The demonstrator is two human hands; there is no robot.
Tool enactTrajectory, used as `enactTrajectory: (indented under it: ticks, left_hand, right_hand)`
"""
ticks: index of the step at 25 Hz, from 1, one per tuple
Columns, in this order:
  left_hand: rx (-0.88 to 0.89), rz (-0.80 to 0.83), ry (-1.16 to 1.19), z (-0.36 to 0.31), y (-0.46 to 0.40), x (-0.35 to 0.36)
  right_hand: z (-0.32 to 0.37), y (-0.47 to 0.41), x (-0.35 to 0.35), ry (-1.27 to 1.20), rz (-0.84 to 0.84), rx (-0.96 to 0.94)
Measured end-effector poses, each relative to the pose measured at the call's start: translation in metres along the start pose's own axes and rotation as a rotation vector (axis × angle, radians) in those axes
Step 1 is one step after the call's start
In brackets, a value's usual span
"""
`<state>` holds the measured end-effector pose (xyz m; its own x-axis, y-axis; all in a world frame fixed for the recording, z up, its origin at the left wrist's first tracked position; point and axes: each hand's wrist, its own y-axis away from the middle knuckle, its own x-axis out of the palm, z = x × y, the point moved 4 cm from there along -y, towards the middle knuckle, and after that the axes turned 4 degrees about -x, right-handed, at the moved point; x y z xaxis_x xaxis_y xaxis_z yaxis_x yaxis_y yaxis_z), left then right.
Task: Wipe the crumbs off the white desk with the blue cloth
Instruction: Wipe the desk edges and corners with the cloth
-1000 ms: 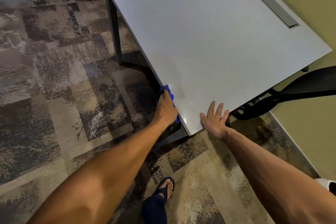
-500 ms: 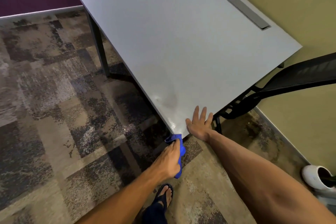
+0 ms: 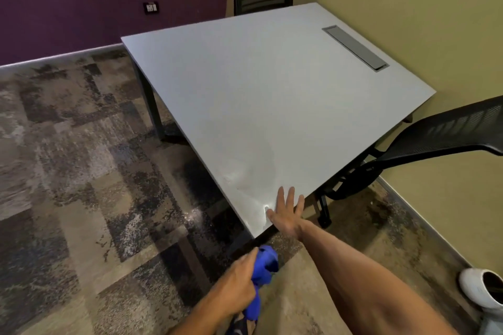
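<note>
Since half a second ago, my left hand [image 3: 239,283] has pulled the blue cloth [image 3: 263,266] further off the white worktop [image 3: 272,106]; it hangs bunched in my clamped grip below the near corner. My right hand [image 3: 287,212] rests flat there, fingers straight. Crumbs are too small to make out.

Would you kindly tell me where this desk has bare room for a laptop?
The white desk is bare between its far-left corner and the grey cable hatch. Only the near corner is occupied, where the open right hand rests.
</note>
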<state>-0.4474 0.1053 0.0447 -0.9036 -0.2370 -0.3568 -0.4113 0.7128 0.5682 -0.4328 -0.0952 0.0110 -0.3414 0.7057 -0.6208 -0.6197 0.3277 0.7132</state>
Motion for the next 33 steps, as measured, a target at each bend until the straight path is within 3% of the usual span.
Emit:
enactTrajectory:
  ticks: [6,9,12,14,18,22,28,33]
  left_hand:
    - [-0.024,-0.403,0.116,-0.035,-0.001,-0.079]
    - [-0.025,-0.485,0.131,-0.071,-0.005,-0.105]
    - [-0.072,-0.502,0.141,-0.096,-0.015,-0.12]
    - [-0.112,-0.521,0.142,-0.106,-0.028,-0.124]
    - [-0.185,-0.523,0.122,-0.118,-0.064,-0.13]
    - [-0.113,-0.485,0.025,-0.143,-0.112,-0.126]
    - [-0.086,-0.495,-0.164,-0.167,-0.186,-0.121]
    - [-0.049,-0.308,-0.386,-0.178,-0.24,-0.093]
  right_hand:
    - [-0.007,0.012,-0.02,0.155,0.048,-0.079]
    - [-0.022,0.022,-0.033,0.164,0.105,-0.107]
    - [-0.029,0.036,-0.05,0.069,0.202,-0.183]
    - [-0.038,0.047,-0.055,-0.008,0.18,-0.189]
    - [-0.073,0.06,-0.05,-0.113,0.155,-0.063]
    - [-0.098,0.072,-0.063,-0.126,0.2,0.014]
    - [-0.118,0.043,-0.128,-0.237,0.077,0.036]
    - [-0.118,0.019,-0.158,-0.337,0.033,0.073]
